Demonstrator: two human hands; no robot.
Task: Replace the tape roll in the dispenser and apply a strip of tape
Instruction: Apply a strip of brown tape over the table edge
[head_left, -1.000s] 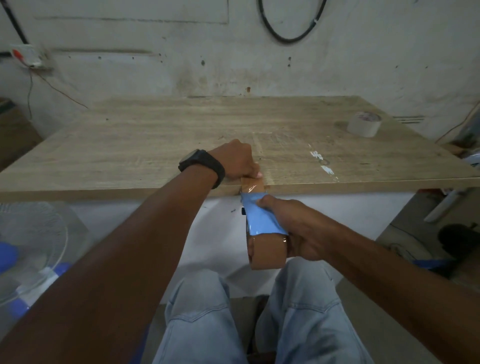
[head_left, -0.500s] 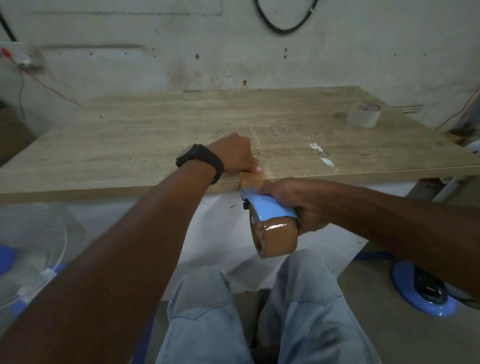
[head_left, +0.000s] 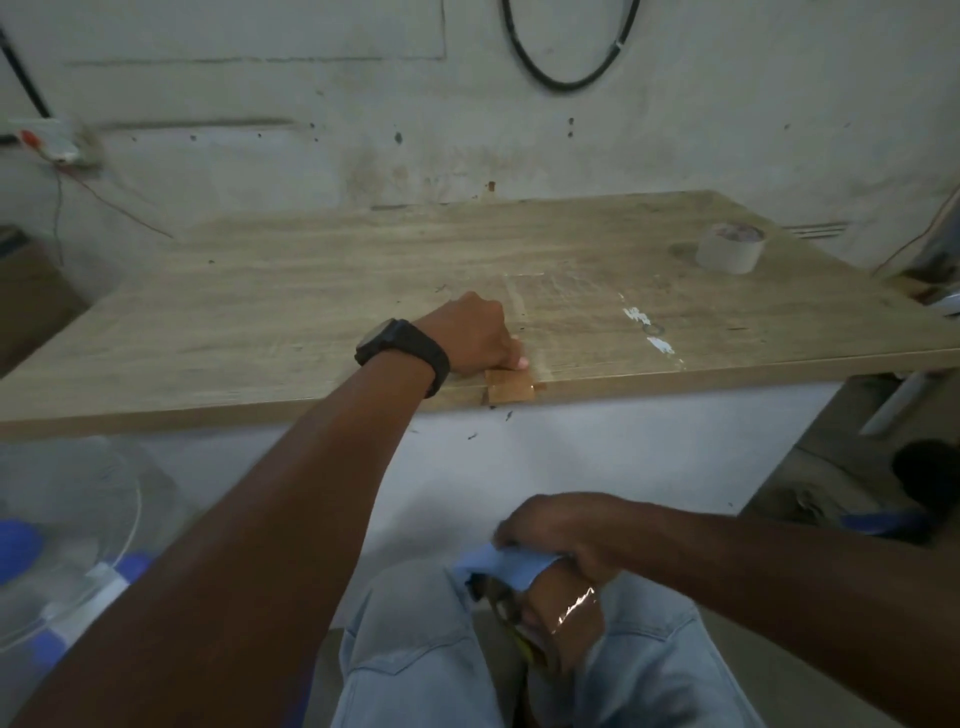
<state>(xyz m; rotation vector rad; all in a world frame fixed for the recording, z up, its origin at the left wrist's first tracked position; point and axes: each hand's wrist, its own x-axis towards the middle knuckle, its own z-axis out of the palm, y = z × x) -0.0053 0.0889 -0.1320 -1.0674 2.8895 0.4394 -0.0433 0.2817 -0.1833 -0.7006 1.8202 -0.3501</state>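
A short strip of brown tape lies over the front edge of the wooden table. My left hand, with a black watch on the wrist, rests fisted on the table and its fingertips press the strip's far end. My right hand holds the blue tape dispenser low over my lap, apart from the table. The dispenser carries a brown tape roll. A second, pale tape roll lies flat at the table's back right.
White marks dot the table right of my left hand. A fan with a blue base stands on the floor at the left. A black cable loop hangs on the wall. My knees in jeans are below.
My right hand has pulled the dispenser down from the table edge to my lap, and the tape has parted, leaving a short strip on the edge. My left hand stayed on the strip.
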